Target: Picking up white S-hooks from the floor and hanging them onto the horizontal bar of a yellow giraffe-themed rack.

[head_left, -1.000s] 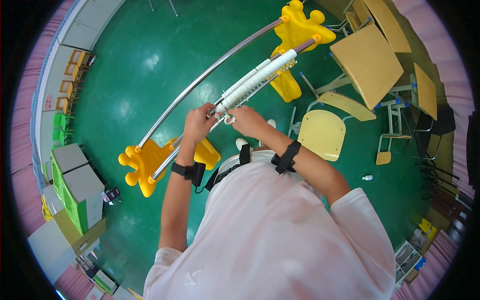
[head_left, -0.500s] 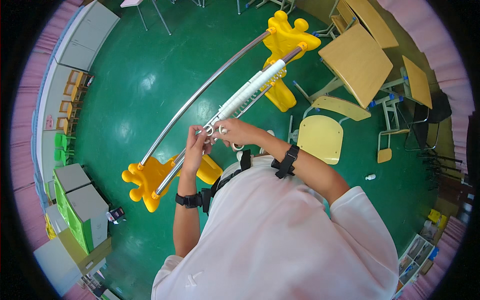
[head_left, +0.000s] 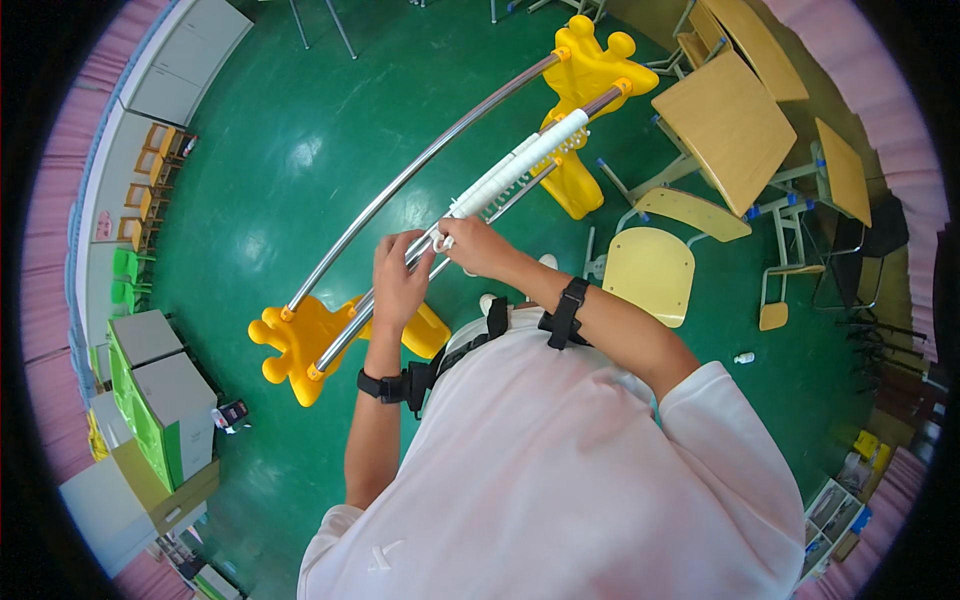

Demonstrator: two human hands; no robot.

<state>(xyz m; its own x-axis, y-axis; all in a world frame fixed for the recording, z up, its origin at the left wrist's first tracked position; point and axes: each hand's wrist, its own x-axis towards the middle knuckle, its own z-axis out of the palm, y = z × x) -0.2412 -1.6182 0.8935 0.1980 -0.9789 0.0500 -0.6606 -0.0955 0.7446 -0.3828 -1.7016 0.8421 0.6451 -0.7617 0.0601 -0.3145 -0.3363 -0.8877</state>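
Note:
A row of white plastic rings (head_left: 515, 172) is packed along the front metal rail (head_left: 345, 338) of a rack with yellow plastic ends. At the row's near end, the fingers of my right hand (head_left: 478, 247) close on a white ring (head_left: 439, 243) at the rail. My left hand (head_left: 400, 283) is just to the left, its fingers and thumb curled about the same rail. Whether a ring is also under the left fingers is hidden. Black straps circle both my forearms.
The rack's yellow ends (head_left: 300, 345) stand on the green floor. On the right are a pale yellow chair (head_left: 650, 275) and wooden desks (head_left: 725, 130). A small white bottle (head_left: 744, 358) lies on the floor; grey cabinets (head_left: 165, 390) line the left.
My hands were pinching loose white rings close together by the rail. Now the right hand is up against the row's end, and the left hand has come over the rail.

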